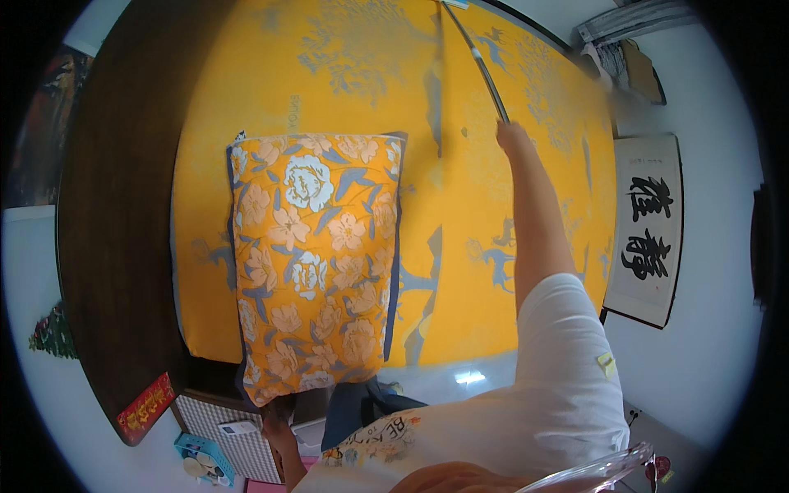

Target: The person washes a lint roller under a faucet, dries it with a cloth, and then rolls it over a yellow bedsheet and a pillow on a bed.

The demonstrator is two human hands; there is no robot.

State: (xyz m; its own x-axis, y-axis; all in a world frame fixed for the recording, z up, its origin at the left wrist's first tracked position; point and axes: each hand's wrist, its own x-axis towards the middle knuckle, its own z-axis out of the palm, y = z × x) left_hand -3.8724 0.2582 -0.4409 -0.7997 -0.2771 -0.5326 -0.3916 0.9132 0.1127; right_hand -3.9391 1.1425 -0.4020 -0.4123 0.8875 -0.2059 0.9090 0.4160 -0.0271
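My right hand [510, 134] is closed around a thin metal pole [487, 77], over the bed. The pole runs to a pale blue and white head [456, 3], cut off at the top edge. An orange pillow [314, 259] with a floral print and dark blue edging lies lengthwise in front of me, its near end beyond the mattress edge. My left hand [280, 428] grips it at the near left corner; the fingers are in shadow and partly hidden beneath it. Under both is a yellow bed sheet [468, 296] with grey-blue trees and deer.
A dark wooden headboard [117, 215] runs along the left. Below it are a bedside table with a checked cloth [228, 437] and a blue plastic basket [206, 459]. A calligraphy scroll [644, 231] hangs on the right wall. Tiled floor [456, 382] shows beside the near bed edge.
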